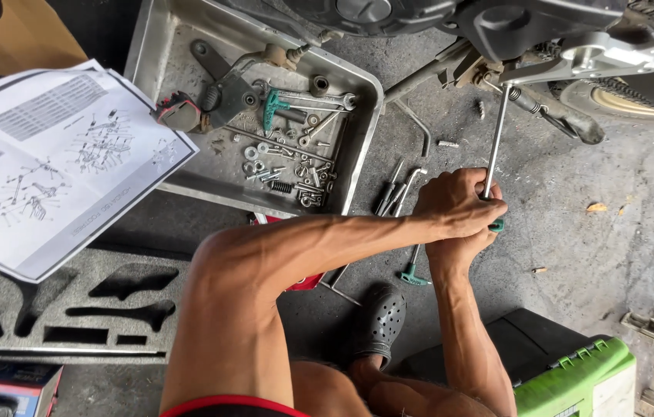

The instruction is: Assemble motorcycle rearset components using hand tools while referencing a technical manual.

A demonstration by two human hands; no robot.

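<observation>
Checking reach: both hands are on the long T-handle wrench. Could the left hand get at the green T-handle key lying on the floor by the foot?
Probably yes. The green T-handle key lies on bare concrete just below the left hand, nothing over it. The hand would have to let go of the long T-handle wrench first.

Both bare forearms reach forward and meet ahead of the body, the left arm crossing from the bent left knee towards the right. The left hand (459, 205) lies on top, knuckles up, fingers curled shut in a fist around a thin shaft. The right hand (462, 245) sits directly beneath it, touching it, mostly hidden, its forearm running straight up from the lower edge with the wrist slightly bent and the palm cupped upward.
</observation>
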